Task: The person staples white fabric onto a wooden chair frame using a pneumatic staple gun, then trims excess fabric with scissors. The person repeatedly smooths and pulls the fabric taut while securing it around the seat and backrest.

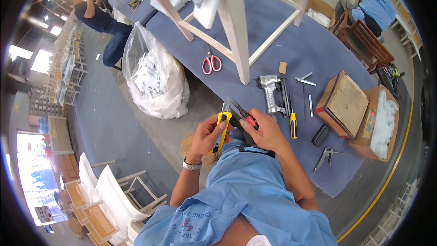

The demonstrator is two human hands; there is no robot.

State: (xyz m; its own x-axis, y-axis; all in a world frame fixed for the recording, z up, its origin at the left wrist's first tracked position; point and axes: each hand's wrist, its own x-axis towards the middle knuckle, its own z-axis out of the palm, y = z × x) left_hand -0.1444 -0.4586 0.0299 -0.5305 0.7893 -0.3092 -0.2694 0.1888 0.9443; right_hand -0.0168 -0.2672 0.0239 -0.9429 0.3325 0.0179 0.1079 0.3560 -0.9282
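Observation:
My left hand (205,135) is closed around a yellow snap-off utility knife (220,137), its blade pointing away from me. My right hand (268,132) grips pliers (249,119) with red and black handles. The pliers' jaws are beside the knife blade; whether they touch it I cannot tell. Both tools are held over my lap, just off the table's near edge. On the blue-grey table (182,41), a metal staple gun (271,92) lies beyond my right hand, next to a screwdriver (293,126) with a yellow handle. Red-handled scissors (211,64) lie farther left.
A wooden-legged chair or stool (236,32) stands on the table. Left of it, a clear plastic bag (157,86) holds white scraps. To the right are a wooden box (343,105), a carton (382,123) of white stuffing and a small metal tool (325,157). Two people sit farther off.

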